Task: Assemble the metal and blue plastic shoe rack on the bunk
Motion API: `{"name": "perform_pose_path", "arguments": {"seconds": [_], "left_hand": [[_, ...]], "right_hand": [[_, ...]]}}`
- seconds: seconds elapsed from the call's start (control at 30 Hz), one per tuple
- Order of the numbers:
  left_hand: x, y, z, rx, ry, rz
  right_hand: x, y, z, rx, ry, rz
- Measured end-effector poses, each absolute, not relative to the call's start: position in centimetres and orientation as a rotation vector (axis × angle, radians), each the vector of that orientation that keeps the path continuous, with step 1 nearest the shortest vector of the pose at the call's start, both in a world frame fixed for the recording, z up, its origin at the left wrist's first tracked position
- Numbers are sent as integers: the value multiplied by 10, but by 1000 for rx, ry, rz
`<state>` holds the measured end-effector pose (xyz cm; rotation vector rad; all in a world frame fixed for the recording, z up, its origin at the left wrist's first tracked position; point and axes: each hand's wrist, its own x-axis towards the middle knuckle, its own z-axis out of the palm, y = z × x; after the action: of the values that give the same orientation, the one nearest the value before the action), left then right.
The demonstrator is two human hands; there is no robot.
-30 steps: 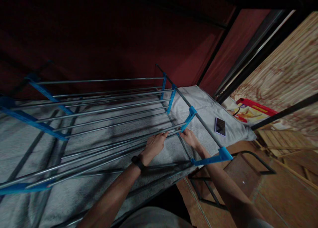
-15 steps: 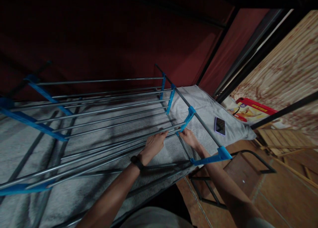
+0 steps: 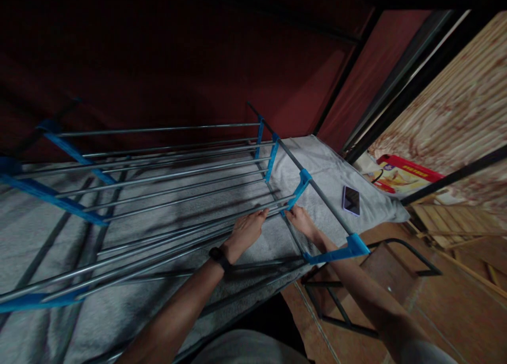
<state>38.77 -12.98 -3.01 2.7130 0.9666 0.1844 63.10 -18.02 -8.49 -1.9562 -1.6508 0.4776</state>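
Note:
A rack of grey metal tubes (image 3: 83, 271) and blue plastic brackets lies across a grey cloth. My left hand (image 3: 249, 231), with a dark watch on its wrist, is closed around tubes near their right end. Close beside it, my right hand (image 3: 301, 220) grips the lower end of a blue bracket (image 3: 300, 188), where those tubes meet it. My fingers partly hide the joint, so I cannot tell whether the tube ends sit fully in the bracket. A side pole (image 3: 328, 204) runs through the tops of the right-hand brackets.
The grey cloth (image 3: 320, 158) covers the surface under the rack, and a phone (image 3: 351, 201) lies on it to the right. Beyond are a red and yellow package (image 3: 412, 173) and wooden slats (image 3: 455, 220). A black-framed chair (image 3: 390, 271) stands on the tiled floor. A dark red panel (image 3: 178, 73) rises behind.

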Motion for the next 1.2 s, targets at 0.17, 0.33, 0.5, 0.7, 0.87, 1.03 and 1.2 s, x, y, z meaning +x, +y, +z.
{"name": "perform_pose_path", "arguments": {"seconds": [0.17, 0.33, 0.5, 0.7, 0.87, 1.03, 1.2], "left_hand": [[391, -130, -31, 2727, 982, 220], [383, -155, -33, 2906, 772, 409], [367, -166, -70, 2810, 923, 356], [366, -138, -97, 2588, 1126, 158], [371, -129, -92, 2468, 1079, 150], [370, -132, -88, 2446, 1089, 193], [367, -134, -84, 2454, 1078, 229]], "right_hand": [[630, -180, -86, -1970, -1615, 471], [631, -183, -90, -1799, -1596, 590], [628, -190, -103, -1792, -1526, 655], [630, -189, -107, -1824, -1545, 648], [632, -187, -104, -1828, -1551, 678], [633, -185, -103, -1827, -1571, 691], [634, -184, -106, -1796, -1573, 650]]}}
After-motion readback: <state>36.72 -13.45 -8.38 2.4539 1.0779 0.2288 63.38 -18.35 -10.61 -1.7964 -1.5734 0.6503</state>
